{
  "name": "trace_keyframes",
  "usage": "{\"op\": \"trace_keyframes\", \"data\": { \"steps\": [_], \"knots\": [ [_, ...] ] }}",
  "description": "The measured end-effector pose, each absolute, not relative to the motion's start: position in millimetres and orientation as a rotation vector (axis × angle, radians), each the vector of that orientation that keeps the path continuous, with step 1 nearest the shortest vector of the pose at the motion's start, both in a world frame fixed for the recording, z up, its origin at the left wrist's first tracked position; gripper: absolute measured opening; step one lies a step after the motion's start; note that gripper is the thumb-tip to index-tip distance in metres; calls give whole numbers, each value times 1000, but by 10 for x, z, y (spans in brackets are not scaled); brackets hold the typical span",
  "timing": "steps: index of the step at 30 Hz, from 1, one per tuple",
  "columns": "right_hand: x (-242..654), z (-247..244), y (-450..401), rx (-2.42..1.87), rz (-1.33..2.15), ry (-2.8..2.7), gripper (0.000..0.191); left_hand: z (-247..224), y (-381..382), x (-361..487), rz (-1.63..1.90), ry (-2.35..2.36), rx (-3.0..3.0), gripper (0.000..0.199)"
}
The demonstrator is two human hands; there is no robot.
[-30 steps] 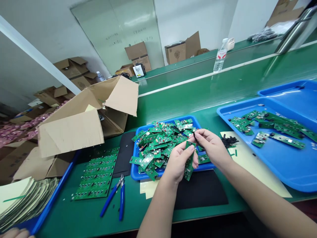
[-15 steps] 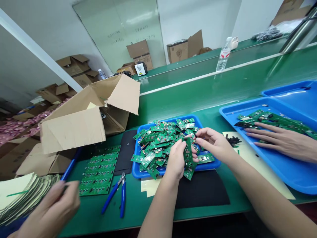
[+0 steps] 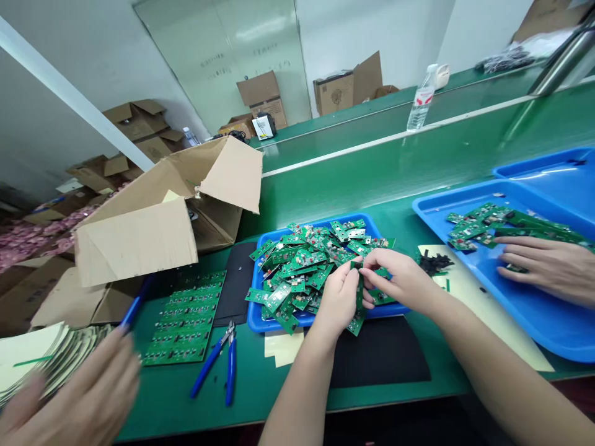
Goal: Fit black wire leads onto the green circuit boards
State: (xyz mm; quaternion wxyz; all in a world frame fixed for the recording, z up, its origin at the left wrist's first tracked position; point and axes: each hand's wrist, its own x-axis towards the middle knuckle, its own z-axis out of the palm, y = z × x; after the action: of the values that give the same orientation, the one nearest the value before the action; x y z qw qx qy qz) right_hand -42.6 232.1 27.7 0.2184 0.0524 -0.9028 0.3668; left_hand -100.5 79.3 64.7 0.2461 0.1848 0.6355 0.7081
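Both bare forearms reach forward from the lower edge and converge at mid-frame, where the left hand point(image 3: 338, 298) curls with its fingers closed in a pinch and its thumb side turned up, while the right hand point(image 3: 400, 280) meets it fingertip to fingertip, likewise pinched shut.

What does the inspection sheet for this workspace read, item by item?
Surface: green bench, black mat at the near edge.
Job's things: green circuit strip held upright over the small blue tray, which is heaped with circuit boards.
Clutter: blue pliers, board panel, open cardboard box, large blue tray, water bottle.
Grips: left hand and right hand both pinch the strip.
Cables: nothing seen.
Surroundings: other people's hands at far left and in the large tray; stacked boxes.
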Motion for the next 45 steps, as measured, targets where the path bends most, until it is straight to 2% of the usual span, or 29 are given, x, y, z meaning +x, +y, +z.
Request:
{"op": "trace_keyframes", "data": {
  "steps": [9, 22, 27, 31, 35, 45],
  "knots": [
    [-422, 293, 2327, 121, 1009, -2530, 17, 379, 985, -1010, 1718, 1616, 487, 33],
    [-418, 299, 2317, 37, 956, -2541, 15, 369, 975, -1001, 1671, 1744, 583, 35],
    [-413, 296, 2311, -110, 1167, -2411, 12, 407, 958, -992, 1663, 1821, 573, 38],
    [-419, 268, 2323, -115, 1304, -2277, 38, 428, 952, -1001, 1730, 1798, 571, 39],
    [-424, 303, 2338, -53, 1221, -2333, 13, 433, 952, -1009, 1772, 1762, 572, 39],
    [-403, 332, 2391, -215, 1266, -2282, 12, 409, 943, -994, 1630, 1779, 681, 37]
  ]
}}
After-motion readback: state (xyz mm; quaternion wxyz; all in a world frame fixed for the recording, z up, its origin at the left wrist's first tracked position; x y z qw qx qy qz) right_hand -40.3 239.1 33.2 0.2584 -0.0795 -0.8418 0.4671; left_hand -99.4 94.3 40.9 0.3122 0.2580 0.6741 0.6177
